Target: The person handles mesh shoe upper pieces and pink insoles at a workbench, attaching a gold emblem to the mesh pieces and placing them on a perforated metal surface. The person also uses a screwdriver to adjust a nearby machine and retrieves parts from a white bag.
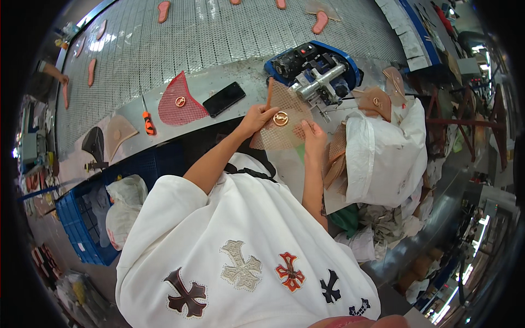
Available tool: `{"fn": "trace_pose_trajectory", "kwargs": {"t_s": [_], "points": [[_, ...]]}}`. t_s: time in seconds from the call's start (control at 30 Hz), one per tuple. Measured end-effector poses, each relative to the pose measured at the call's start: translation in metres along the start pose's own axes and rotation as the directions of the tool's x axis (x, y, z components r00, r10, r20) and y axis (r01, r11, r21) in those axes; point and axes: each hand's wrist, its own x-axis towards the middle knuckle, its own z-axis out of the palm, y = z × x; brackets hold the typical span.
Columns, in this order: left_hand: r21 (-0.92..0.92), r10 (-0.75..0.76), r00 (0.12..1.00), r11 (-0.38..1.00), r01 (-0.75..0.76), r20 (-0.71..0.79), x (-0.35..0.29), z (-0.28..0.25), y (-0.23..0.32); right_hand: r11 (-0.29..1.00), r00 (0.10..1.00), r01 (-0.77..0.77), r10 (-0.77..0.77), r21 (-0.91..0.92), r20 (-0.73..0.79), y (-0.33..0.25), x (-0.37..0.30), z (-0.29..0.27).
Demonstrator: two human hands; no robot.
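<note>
A beige mesh shoe-upper piece (279,139) with a round gold emblem (280,118) is stretched between my two hands. My left hand (258,118) pinches its left side by the emblem, where a narrow brown strip (270,92) stands up past the fingers. On the right edge, my right hand (314,136) has its fingers closed on the same piece. Just beyond sits a blue-based machine (317,71) with metal cylinders. A red mesh piece (179,104) with a similar emblem lies to the left, beside a black phone (224,99).
Pink insoles (163,11) lie on the mesh conveyor (219,33) ahead. An orange-handled screwdriver (149,123) rests on the table edge at left. A white sack (383,153) with brown pieces stands right; a blue crate (82,229) is lower left. Another person's hand (57,74) reaches in far left.
</note>
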Motion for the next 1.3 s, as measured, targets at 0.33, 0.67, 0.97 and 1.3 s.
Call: {"fn": "trace_pose_trajectory", "kwargs": {"t_s": [0.33,0.67,0.97,1.3], "points": [[0.075,0.157,0.986,0.985,-0.152,-0.063,-0.039,0.021,-0.031,0.989,0.958,-0.148,0.144,0.0,0.248,0.0,-0.015,-0.034],[0.272,0.002,0.979,0.961,-0.058,0.202,-0.024,0.073,-0.013,0.999,0.999,-0.04,0.04,0.012,-0.012,0.02,-0.073,-0.083],[-0.019,0.008,0.983,1.0,-0.005,0.181,-0.003,0.061,-0.009,0.999,0.999,0.031,-0.033,-0.035,-0.038,0.003,-0.051,-0.057],[0.03,0.007,1.0,1.0,-0.006,-0.026,-0.005,0.032,0.004,0.999,0.999,0.033,-0.032,-0.039,0.026,0.005,-0.01,-0.026]]}}
